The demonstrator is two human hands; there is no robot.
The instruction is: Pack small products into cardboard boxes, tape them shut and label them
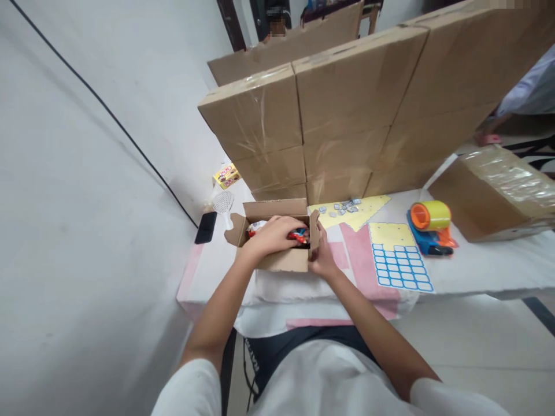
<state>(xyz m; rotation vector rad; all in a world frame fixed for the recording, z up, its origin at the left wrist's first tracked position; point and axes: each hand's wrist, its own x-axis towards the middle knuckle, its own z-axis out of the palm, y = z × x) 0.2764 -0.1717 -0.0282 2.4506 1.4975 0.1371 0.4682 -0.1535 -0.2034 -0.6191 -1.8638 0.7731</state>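
Note:
A small open cardboard box (277, 261) sits on the table (477, 266) in front of me. My left hand (273, 234) reaches into it from above, fingers curled over small red items (298, 235) inside. Whether they grip one I cannot make out. My right hand (321, 254) presses against the box's right side and flap, fingers closed on the cardboard edge. A white wrapper shows in the box's left part.
A yellow tape roll on an orange-blue dispenser (430, 226) lies to the right, beside a sheet of blue-bordered labels (401, 263). Small grey tags (342, 207) lie on yellow paper. A cardboard wall (347, 115) stands behind, a wrapped box (494, 190) at right, a phone (206, 227) at left.

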